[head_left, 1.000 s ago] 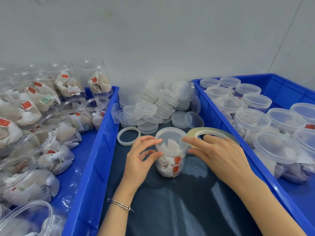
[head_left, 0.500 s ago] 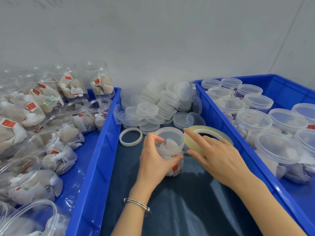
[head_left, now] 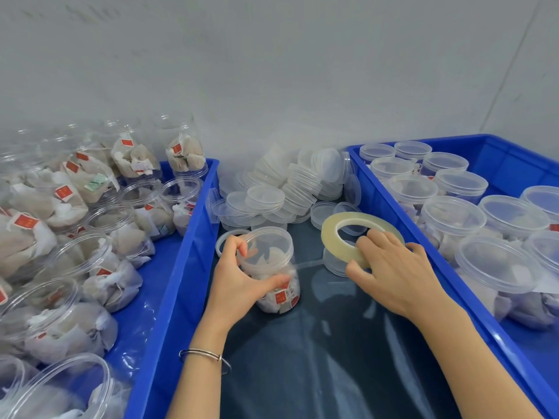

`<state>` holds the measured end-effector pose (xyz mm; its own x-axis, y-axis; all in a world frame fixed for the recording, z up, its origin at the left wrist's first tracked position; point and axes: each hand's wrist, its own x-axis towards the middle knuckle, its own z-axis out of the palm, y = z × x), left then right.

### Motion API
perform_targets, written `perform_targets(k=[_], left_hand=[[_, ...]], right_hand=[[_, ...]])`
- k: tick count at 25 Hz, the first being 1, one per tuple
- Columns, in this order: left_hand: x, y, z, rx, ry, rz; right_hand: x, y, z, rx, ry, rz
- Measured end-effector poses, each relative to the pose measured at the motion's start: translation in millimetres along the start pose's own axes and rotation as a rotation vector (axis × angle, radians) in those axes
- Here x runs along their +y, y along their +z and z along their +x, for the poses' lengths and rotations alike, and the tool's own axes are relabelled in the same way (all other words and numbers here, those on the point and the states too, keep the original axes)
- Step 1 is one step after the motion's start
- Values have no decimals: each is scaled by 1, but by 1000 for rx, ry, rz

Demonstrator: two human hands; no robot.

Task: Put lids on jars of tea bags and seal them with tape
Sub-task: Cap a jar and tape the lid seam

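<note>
- Jar in hand (head_left: 273, 267): clear plastic cylinder, lidded, tea bags inside, standing in the middle blue bin (head_left: 181, 282); your left hand (head_left: 242, 279) grasps it.
- Tape roll (head_left: 360, 234): translucent yellowish ring, pinched by your right hand (head_left: 390, 267); a strand appears to run to the jar, so sealing looks underway.
- Right bin (head_left: 514, 152): lidded jars (head_left: 453, 219).
- Left: open jars (head_left: 90, 258), many left.
- Loose lids (head_left: 287, 189): thin clear discs, heaped.

One head-worn view is given, aimed forward and down, close over both hands. The left hand (head_left: 239, 279) is seen lower centre, the right hand (head_left: 390, 273) beside it. A wall (head_left: 272, 71) is faced beyond them. Edges appear bent, probably by the wide lens.
</note>
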<state>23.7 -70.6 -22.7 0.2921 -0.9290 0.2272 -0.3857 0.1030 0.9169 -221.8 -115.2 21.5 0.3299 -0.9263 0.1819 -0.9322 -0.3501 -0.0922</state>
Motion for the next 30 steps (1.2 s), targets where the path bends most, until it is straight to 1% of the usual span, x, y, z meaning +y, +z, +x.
perform_targets(k=[3,11,14,17,20,21,24,26,29,30], left_hand=[[-3,0,-1,-71,6,-17],[-6,-3,0,-210,37,-99],[-5,-2,0,-285,22,-150],[-6,-3,1,-349,9,-192],[2,-8,5,-410,-7,-110],[5,-10,6,-380,10,-54],[12,-13,-1,-149,48,133],[13,-6,-13,-37,19,109],[22,21,-25,-34,-32,99],[26,32,-27,9,-63,105]], right_hand=[[2,1,22,-6,7,5],[-19,14,63,28,-131,0],[-33,15,69,-10,-196,52],[-31,14,68,-73,-250,106],[-23,14,63,-111,-291,184],[-22,13,62,-120,-291,210],[-18,8,58,-141,-276,252],[-14,3,53,-149,-279,236],[-13,-2,40,-180,-305,285],[-14,-3,35,-188,-316,299]])
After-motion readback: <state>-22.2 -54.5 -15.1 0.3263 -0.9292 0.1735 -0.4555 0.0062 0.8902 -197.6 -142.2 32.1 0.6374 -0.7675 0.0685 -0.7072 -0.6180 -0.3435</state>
